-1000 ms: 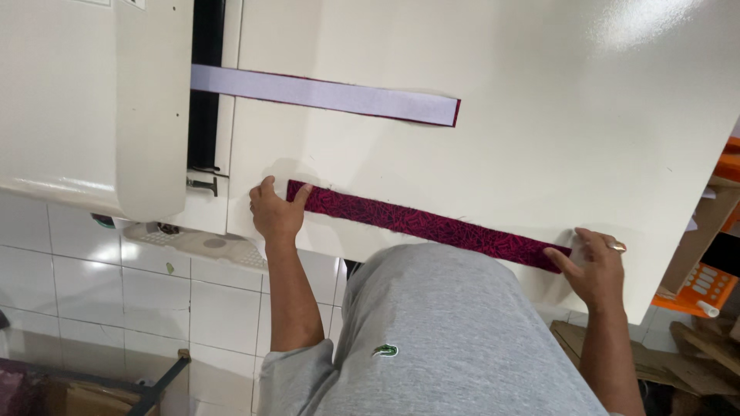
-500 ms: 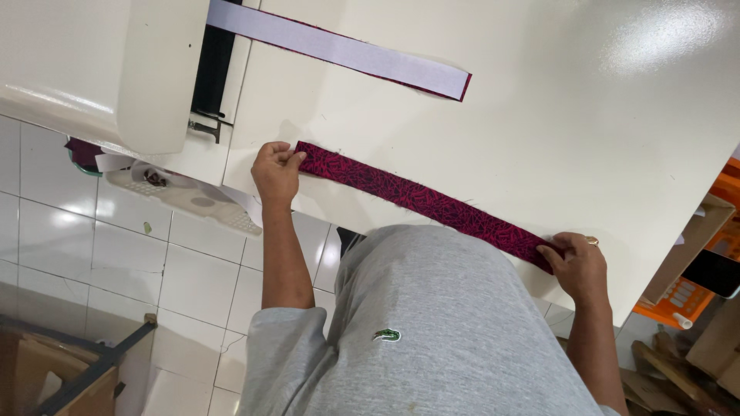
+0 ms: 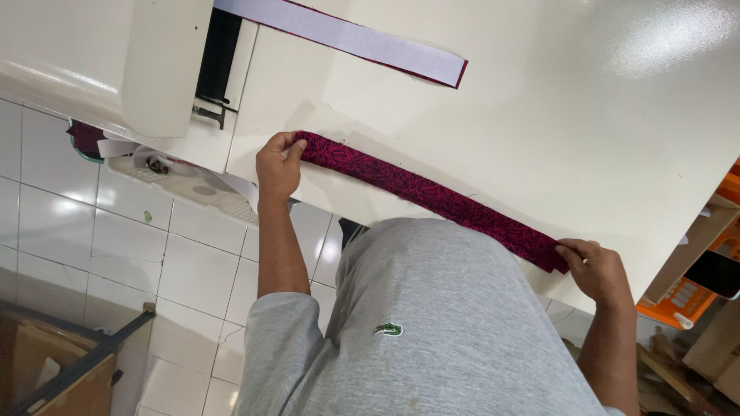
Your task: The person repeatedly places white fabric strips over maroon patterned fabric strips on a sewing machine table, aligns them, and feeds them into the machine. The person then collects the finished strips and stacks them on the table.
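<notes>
Head view, looking down past a grey shirt [image 3: 432, 339] onto a cream bench [image 3: 586, 131].

- Thing in hand: a long magenta fabric strip with a dark print [image 3: 432, 199], lying flat on the bench near its front edge. It runs on a slant from centre-left of the frame down to lower right.
- Left hand [image 3: 277, 166]: closed on the left end of the strip, thumb and fingers pinching the tip, knuckles resting at the bench edge.
- Right hand [image 3: 597, 270]: closed on the right end of the strip at lower right, fingers curled over the cloth where it reaches the bench edge.
- The strip looks taut between the two grips, no slack or fold visible along its length.
- Second strip: white band with a dark red edge [image 3: 347, 37] at upper centre, lying flat, well apart from the magenta one, its left end running toward the machine.
- Cream machine housing [image 3: 166, 62] at upper left, with a dark slot beside it. Its working parts are too dark to read.
- Below the bench at left: white floor tiles [image 3: 116, 254], a perforated tray with scraps [image 3: 166, 171], a cardboard box [image 3: 42, 370] at lower left. Orange object [image 3: 694, 296] at far right edge.

Judgement on step: the strip is being stretched and squared up flat on the bench, both ends gripped. A next move would call for keeping even tension in both hands so the strip stays straight, and for guiding the left end cleanly if it goes toward the machine at upper left.
</notes>
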